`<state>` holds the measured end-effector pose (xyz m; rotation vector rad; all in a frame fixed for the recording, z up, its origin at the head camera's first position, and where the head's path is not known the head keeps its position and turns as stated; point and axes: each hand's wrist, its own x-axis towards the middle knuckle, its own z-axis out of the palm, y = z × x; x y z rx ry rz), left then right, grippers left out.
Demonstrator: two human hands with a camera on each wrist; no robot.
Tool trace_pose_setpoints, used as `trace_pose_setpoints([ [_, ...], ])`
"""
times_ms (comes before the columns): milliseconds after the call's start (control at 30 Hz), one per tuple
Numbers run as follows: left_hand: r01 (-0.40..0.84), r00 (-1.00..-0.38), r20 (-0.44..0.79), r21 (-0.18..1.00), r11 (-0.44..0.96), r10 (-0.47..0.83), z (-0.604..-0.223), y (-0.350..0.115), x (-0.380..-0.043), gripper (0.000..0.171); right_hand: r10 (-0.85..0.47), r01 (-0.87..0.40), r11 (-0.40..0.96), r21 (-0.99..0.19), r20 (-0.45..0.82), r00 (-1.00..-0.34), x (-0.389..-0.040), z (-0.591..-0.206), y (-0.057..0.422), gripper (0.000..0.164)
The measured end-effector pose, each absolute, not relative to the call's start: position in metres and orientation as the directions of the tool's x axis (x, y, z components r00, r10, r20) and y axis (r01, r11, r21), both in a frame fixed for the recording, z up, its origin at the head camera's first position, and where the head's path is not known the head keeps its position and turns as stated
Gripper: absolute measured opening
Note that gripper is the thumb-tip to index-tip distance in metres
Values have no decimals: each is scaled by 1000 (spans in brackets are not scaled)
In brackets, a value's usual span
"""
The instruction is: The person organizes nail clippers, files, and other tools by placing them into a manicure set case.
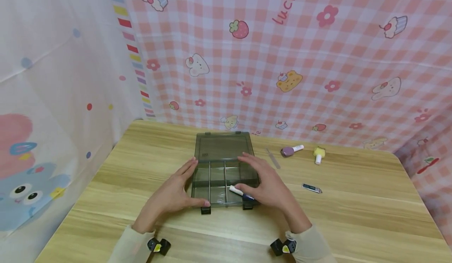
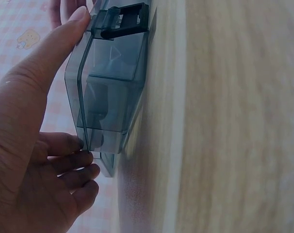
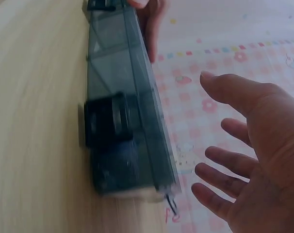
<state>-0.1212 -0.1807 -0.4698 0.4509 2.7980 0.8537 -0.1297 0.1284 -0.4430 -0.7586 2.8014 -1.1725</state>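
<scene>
A see-through grey compartment box (image 1: 217, 194) sits on the table, its lid (image 1: 222, 145) folded open toward the back. At the box's left side, my left hand (image 1: 176, 190) holds the rim, thumb at the front corner by a latch and fingers along the side. Over the right part hovers my right hand (image 1: 268, 182), fingers spread and relaxed; the right wrist view shows it apart from the box wall. Below its thumb lies a dark blue nail polish bottle (image 1: 248, 197) with a white cap, tilted in the front right compartment and partly hidden by the hand.
To the right of the box lie a nail file (image 1: 273, 158), a purple nail polish bottle (image 1: 287, 151), a yellow nail polish bottle (image 1: 319, 152) and a nail clipper (image 1: 312, 188). A checked pink cloth (image 1: 268, 59) hangs behind the wooden table (image 1: 370, 212).
</scene>
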Motion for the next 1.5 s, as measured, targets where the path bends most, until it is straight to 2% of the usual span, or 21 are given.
trace_pose_setpoints([
  [433,249,-937,-69,557,793,343,-472,-181,-121,135,-315,-316,620,-719,141,-939,-142,-452,165,81],
  [833,248,-936,-71,560,790,344,-471,-181,-121,134,-184,-199,628,-752,105,-977,-148,-468,195,78],
  [1033,242,-937,-78,560,792,341,-471,-181,-121,135,-155,-157,622,-767,76,-985,-150,-475,200,73],
  [1300,256,-934,-69,551,794,349,-471,-182,-121,135,-134,-92,648,-756,6,-991,-153,-484,199,57],
  [1500,244,-935,-82,555,795,344,-470,-181,-120,135,-114,-85,670,-737,10,-993,-155,-489,194,42],
])
